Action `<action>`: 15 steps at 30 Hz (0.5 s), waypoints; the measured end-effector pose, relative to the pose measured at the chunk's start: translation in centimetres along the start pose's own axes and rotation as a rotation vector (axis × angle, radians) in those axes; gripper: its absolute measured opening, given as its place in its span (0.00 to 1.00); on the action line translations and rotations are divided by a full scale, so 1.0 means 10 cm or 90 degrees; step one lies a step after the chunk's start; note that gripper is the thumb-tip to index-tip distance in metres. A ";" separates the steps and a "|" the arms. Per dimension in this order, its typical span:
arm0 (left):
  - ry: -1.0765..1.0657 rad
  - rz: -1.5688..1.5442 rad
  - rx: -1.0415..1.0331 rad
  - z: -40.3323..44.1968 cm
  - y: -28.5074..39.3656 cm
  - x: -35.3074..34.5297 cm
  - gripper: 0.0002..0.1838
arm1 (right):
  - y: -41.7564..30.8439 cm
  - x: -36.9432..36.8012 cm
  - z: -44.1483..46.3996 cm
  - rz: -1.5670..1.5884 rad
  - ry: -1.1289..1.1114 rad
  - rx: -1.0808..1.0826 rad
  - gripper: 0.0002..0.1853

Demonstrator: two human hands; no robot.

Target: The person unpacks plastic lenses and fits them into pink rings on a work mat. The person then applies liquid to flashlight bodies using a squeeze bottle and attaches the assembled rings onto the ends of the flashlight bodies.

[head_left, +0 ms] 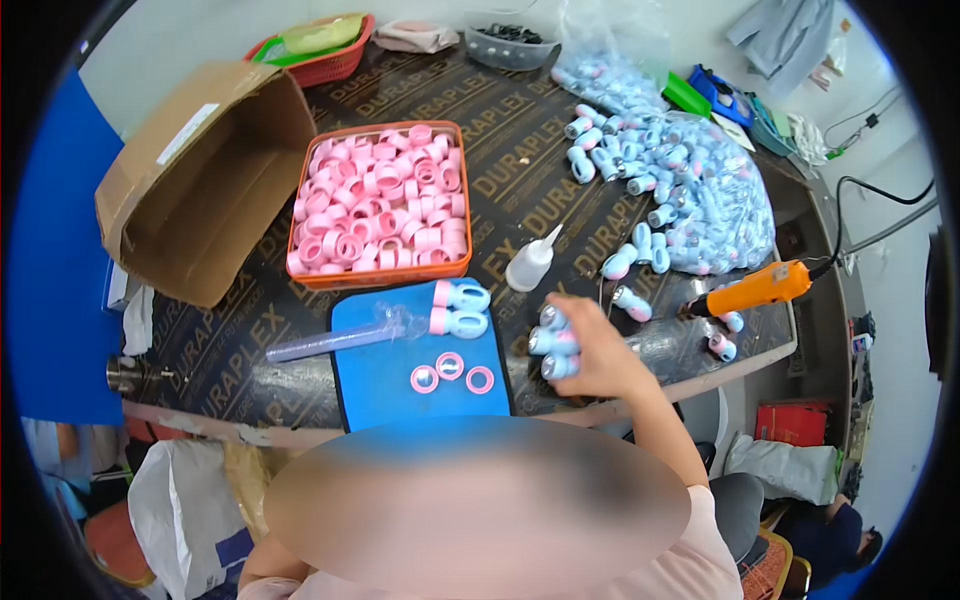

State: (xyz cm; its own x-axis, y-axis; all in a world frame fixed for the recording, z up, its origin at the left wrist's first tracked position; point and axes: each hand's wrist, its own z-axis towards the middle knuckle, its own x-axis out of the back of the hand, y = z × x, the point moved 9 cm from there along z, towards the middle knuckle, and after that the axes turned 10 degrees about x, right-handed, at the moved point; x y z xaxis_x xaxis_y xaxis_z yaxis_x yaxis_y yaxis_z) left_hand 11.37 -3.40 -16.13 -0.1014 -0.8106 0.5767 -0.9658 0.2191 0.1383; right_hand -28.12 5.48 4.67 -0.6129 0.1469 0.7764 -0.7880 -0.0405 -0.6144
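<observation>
My right hand point(603, 352) curls around a few light-blue plastic pieces point(556, 343) with silvery round ends, at the right of the blue mat point(375, 385). My left hand is out of sight. On the mat lie two blue-and-pink pieces point(460, 322) with oval loops, side by side. Below them are three pink rings point(450, 366), some with clear discs inside. A long translucent purple stack in plastic wrap point(330, 343) lies across the mat's left edge. Just beyond my right hand stands a white squeeze bottle point(530, 265) with a pointed nozzle.
An orange tray point(382, 276) of pink rings stands beyond the mat, beside an open cardboard box point(205, 190). A heap of bagged blue pieces point(715, 200) fills the right side. An orange corded tool point(760, 289) lies near the table's right edge. Baskets point(330, 60) line the back.
</observation>
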 end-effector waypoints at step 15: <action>-0.203 -0.370 -0.304 -1.29 0.78 0.98 0.17 | -0.18 -0.09 -0.07 -0.070 -0.099 -0.011 0.60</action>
State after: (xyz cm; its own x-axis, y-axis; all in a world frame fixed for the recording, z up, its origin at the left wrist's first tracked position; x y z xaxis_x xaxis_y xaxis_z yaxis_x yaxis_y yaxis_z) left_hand 5.97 -2.62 0.99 0.2512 -0.9661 0.0598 -0.6864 -0.1342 0.7148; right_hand -26.07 6.12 4.95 -0.5258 -0.0046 0.8506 -0.8505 -0.0155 -0.5258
